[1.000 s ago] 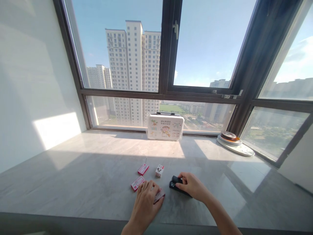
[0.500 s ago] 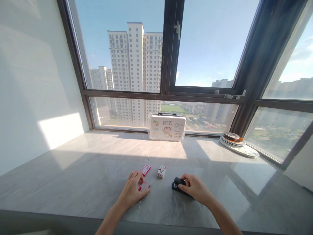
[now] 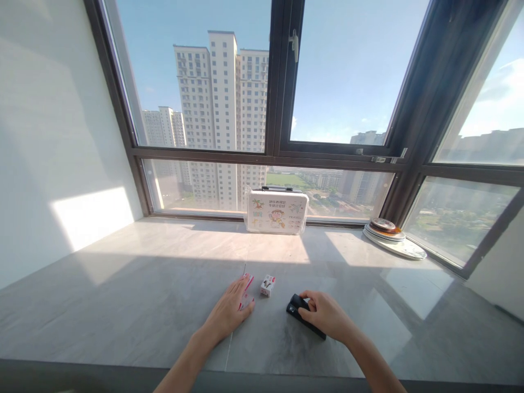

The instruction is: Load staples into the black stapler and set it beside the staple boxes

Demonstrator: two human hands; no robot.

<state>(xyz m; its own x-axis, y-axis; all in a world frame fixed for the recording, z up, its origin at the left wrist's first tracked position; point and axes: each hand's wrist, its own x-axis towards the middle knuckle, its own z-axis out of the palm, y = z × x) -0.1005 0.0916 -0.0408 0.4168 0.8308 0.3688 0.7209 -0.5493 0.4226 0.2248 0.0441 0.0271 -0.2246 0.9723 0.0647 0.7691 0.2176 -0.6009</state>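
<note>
Grey sill [image 3: 123, 295]. Left hand [image 3: 228, 314]: fingers straight, together, flat over red packets [image 3: 248, 285]. Right hand [image 3: 324, 315]: fingers clamped on black stapler [image 3: 295, 308], right of small white box [image 3: 267, 285]. Behind: white case [image 3: 277, 213], printed "TRAVEL".

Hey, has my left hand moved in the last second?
Yes. The left hand has slid forward, toward the window: its fingers now lie level with the small white box, just left of it.

**Tabletop: Items Present**

Grey stone tabletop [image 3: 123, 305]. Rear, at window: white case [image 3: 277, 212], upright; plate stack [image 3: 393, 238], far right. Front, left to right: red box [image 3: 250, 282], small white box [image 3: 267, 285], stapler [image 3: 293, 309].
</note>
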